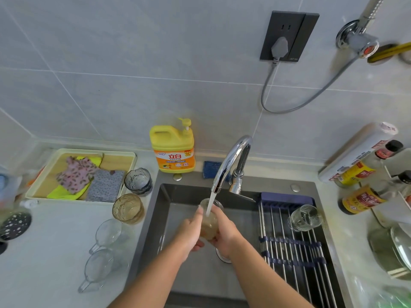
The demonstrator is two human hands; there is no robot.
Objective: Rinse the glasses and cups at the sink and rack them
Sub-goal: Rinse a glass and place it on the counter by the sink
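Note:
Both hands hold an amber glass [209, 221] over the dark sink [178, 274], under the running stream from the chrome faucet [231, 161]. My left hand [191, 232] wraps its left side and my right hand [224, 234] its right side. One clear ribbed glass [305, 217] lies on the roll-up rack [295, 258] across the sink's right half. On the counter to the left stand a dark grey glass [138, 181] and an amber glass [128, 208]. Two clear handled cups [109, 233] [100, 266] sit nearer the front.
A yellow dish soap jug [173, 150] stands behind the sink, with a blue sponge [211, 170] beside it. A tray with cloths [82, 174] lies at the back left. Bottles [360, 198] and a lidded pot [393, 252] crowd the right counter.

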